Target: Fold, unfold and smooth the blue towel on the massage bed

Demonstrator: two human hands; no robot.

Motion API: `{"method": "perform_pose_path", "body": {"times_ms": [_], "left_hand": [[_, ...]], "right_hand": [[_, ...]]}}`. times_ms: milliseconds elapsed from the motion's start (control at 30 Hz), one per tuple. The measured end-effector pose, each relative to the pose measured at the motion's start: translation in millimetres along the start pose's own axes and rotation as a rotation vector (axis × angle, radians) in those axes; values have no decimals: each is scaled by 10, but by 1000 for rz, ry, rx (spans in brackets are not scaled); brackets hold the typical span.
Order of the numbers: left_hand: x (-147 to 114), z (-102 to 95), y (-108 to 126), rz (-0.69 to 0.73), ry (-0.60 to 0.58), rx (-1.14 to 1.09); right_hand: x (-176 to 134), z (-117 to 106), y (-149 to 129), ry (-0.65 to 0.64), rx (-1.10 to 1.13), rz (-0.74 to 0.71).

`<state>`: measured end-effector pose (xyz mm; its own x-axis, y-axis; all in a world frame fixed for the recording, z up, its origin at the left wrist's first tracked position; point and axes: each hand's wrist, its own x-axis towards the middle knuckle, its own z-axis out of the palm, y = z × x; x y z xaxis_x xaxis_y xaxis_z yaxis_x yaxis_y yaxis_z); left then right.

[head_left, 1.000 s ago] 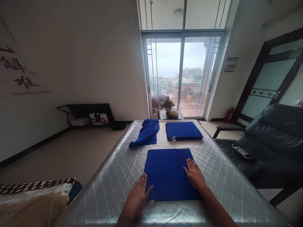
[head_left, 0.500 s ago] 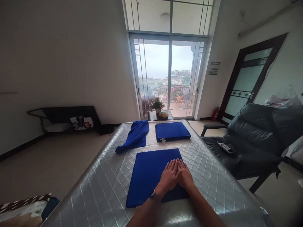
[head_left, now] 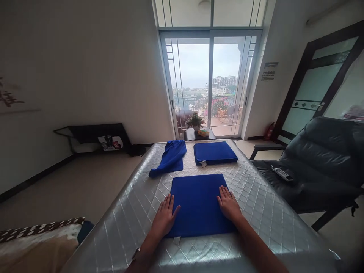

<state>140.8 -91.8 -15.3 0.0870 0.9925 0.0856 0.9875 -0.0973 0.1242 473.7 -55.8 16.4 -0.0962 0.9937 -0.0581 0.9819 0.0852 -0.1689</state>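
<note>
In front of me a blue cloth [head_left: 199, 204], folded to a near square, lies flat with a small white tag at its near edge. On its left edge rests my left hand [head_left: 165, 216], palm down, fingers out and thumb apart. My right hand [head_left: 229, 203] lies flat over the right edge, its fingers stretched forward. Beyond it sits a stack of folded blue cloths [head_left: 214, 152], a white label hanging from its front. A crumpled blue cloth [head_left: 170, 157] is spread loosely to the left of the stack.
Everything lies on a table with a silver quilted cover [head_left: 131, 216]. A black armchair [head_left: 313, 170] with a remote-like device [head_left: 281, 173] stands on the right. Behind the table, a small table holds a potted plant [head_left: 196, 120]. Patterned fabric [head_left: 42, 235] shows at lower left.
My hands, side by side on the cloth's right part before, have moved apart to its left and right edges. The view has shifted slightly left.
</note>
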Motion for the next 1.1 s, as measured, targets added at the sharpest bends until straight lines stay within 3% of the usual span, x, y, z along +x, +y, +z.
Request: {"method": "perform_pose_path", "body": {"times_ms": [267, 567, 667, 867, 933, 1000, 1100], "left_hand": [[-33, -79, 121, -19, 8, -28], [60, -104, 110, -26, 10, -19], [234, -161, 438, 33, 10, -39], [671, -146, 1639, 314, -40, -151], [758, -73, 1904, 348, -18, -173], [794, 4, 1990, 343, -2, -176], [768, 48, 1782, 297, 6, -159]], "right_hand": [[307, -195, -41, -22, -37, -26], [417, 44, 43, 62, -26, 9], [425, 51, 40, 63, -13, 20], [408, 29, 56, 71, -22, -2], [393, 27, 65, 61, -39, -18], [385, 25, 64, 65, -46, -21], [389, 23, 41, 83, -24, 0]]}}
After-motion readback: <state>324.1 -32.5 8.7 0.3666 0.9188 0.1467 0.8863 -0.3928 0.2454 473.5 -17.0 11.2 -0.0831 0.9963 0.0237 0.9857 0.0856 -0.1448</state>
